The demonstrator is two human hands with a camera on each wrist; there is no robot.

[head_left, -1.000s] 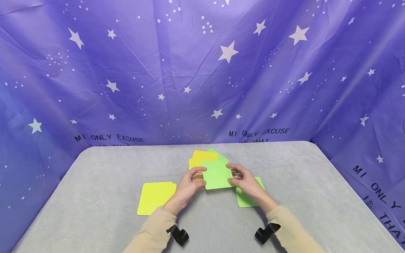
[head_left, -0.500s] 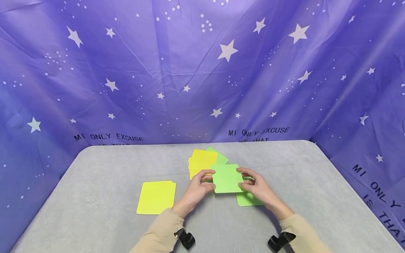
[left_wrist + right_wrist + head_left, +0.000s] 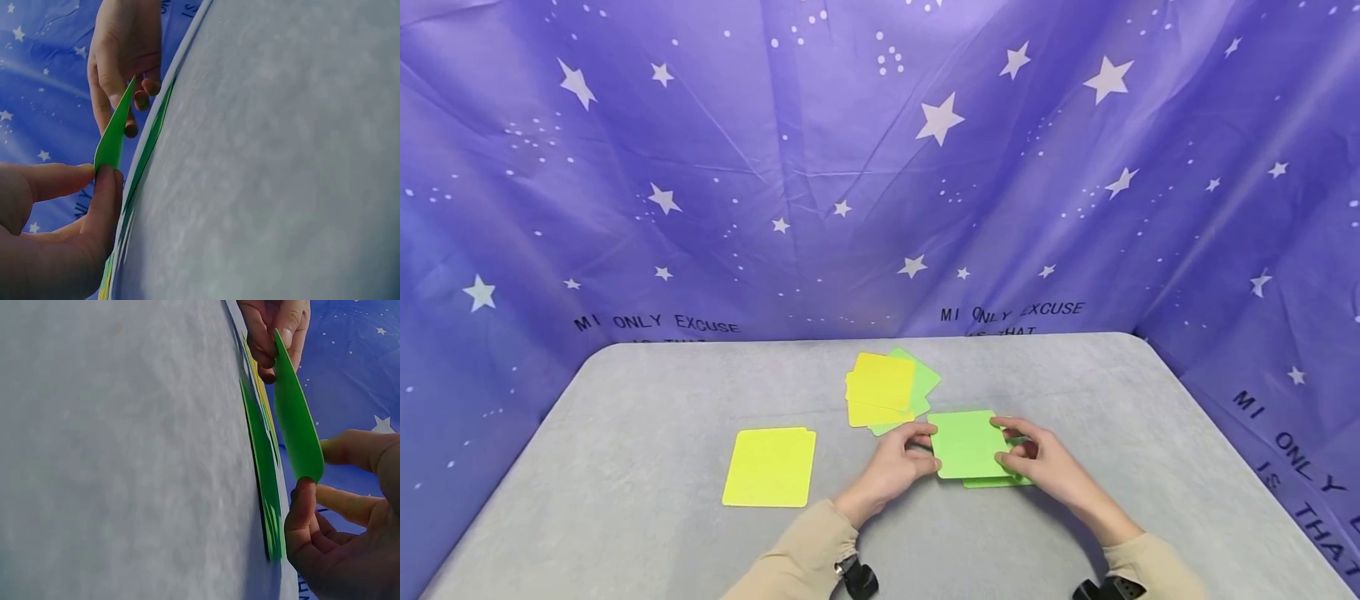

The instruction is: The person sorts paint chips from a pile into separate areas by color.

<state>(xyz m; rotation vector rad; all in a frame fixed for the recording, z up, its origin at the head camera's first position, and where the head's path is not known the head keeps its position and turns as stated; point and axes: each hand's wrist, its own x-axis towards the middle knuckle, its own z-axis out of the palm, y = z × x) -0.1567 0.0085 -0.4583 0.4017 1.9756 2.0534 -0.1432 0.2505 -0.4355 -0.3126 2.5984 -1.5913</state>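
Observation:
Between both hands a square green card (image 3: 972, 446) is held by its side edges, raised above the table in both wrist views. My left hand (image 3: 891, 467) pinches its left edge with thumb and fingers. On the opposite edge my right hand (image 3: 1048, 462) does the same. Beneath it lies a green card pile (image 3: 262, 469), mostly covered in the head view. Behind the hands is a mixed heap of yellow cards (image 3: 882, 382) and green cards (image 3: 927, 375), overlapping at angles. A yellow card pile (image 3: 769, 468) lies to the left, its edges slightly out of line.
The grey table (image 3: 625, 400) has rounded far corners. A purple curtain (image 3: 850, 150) with white stars and lettering hangs behind it and along the sides. Black wrist cameras (image 3: 857, 577) are strapped over the beige sleeves.
Both hands have carried the green card to the right and nearer, away from the mixed heap and over the green pile. More of the heap now shows.

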